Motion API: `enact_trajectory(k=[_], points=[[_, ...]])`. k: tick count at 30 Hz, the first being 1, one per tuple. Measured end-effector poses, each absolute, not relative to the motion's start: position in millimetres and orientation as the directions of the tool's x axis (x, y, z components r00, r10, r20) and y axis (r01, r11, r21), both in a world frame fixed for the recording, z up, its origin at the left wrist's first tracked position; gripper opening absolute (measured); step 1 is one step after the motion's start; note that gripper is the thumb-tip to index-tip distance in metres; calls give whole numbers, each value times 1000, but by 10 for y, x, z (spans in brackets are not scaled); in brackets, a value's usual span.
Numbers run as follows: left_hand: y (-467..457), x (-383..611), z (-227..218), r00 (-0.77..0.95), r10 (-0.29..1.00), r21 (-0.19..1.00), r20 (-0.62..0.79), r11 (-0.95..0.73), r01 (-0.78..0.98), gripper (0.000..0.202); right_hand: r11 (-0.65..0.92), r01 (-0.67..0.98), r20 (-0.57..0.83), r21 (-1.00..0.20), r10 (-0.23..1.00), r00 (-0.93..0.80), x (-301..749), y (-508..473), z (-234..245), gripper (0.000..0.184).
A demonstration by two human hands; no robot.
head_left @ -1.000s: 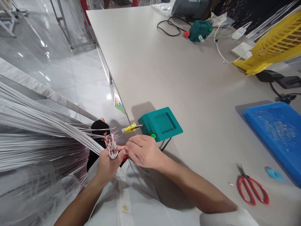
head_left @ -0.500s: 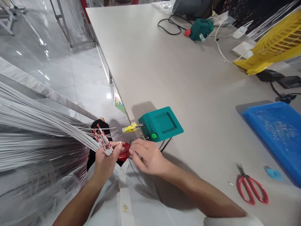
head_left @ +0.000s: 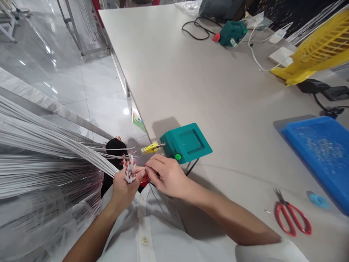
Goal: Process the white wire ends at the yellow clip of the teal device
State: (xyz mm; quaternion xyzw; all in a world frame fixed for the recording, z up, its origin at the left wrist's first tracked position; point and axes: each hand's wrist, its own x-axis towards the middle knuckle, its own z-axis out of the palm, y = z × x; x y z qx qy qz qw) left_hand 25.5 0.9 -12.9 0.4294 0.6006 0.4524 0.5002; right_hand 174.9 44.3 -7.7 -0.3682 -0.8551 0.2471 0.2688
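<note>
My left hand (head_left: 124, 185) is closed round a bundle of white wires (head_left: 105, 162), whose cut ends show red tips and stand up above the fist. Between its thumb and forefinger a single wire end sticks out to the right. My right hand (head_left: 169, 176) pinches at that wire end, fingertips touching the left thumb; the exact grip is small and partly hidden. Below the fingertips is a red object (head_left: 144, 181), mostly covered. A teal box (head_left: 188, 143) with a green button stands just beyond, a yellow clip (head_left: 149, 148) attached to its left side.
Red-handled scissors (head_left: 292, 218), a light-blue ring (head_left: 318, 200) and a blue tray (head_left: 321, 156) of small bits lie to the right. A yellow fan (head_left: 321, 51) and a second teal box (head_left: 231, 33) are farther back. More long wires (head_left: 49, 174) hang at left.
My right hand has moved left and slightly up to meet the left thumb and the wire end. The left hand has shifted a little right, tilting the bundle's tips more upright.
</note>
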Motion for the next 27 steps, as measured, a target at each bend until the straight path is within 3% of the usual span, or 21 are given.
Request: enact_trajectory(k=[4, 7, 9, 10, 12, 15, 17, 19, 21, 23, 27], points=[[-6, 261, -178, -177, 977, 974, -117, 147, 170, 10, 394, 415, 168, -820, 859, -484, 1719, 439, -41, 15], [-8, 270, -188, -189, 981, 974, -37, 78, 214, 9, -135, 185, -204, -973, 877, -434, 1678, 431, -51, 16], [-3, 279, -175, -195, 980, 978, -29, 69, 199, 10, -514, -20, -433, -857, 742, -512, 1660, 423, -82, 18], [0, 283, -165, -201, 979, 979, -43, 81, 186, 10, -632, -91, -488, -770, 674, -554, 1656, 418, -99, 19], [1, 290, -147, -223, 970, 979, -91, 128, 156, 8, -710, -169, -520, -683, 636, -570, 1659, 404, -127, 20], [-3, 296, -131, -267, 947, 973, -179, 210, 94, 8, -577, -135, -465, -805, 756, -460, 1681, 384, -128, 18], [-7, 298, -131, -276, 935, 967, -223, 248, 59, 11, -313, -5, -287, -950, 877, -386, 1701, 378, -111, 19], [-11, 300, -142, -241, 937, 962, -253, 270, 38, 13, 75, 192, -9, -978, 914, -406, 1725, 383, -93, 15], [-15, 301, -164, -170, 944, 956, -283, 291, 23, 16, 445, 371, 220, -815, 830, -512, 1756, 402, -78, 15], [-12, 301, -191, -138, 937, 946, -322, 325, 0, 17, 664, 482, 308, -572, 718, -624, 1797, 434, -58, 19], [40, 303, -214, -247, 879, 913, -408, 396, -96, 17, 768, 600, 383, -225, 635, -670, 1898, 553, 7, 18]])
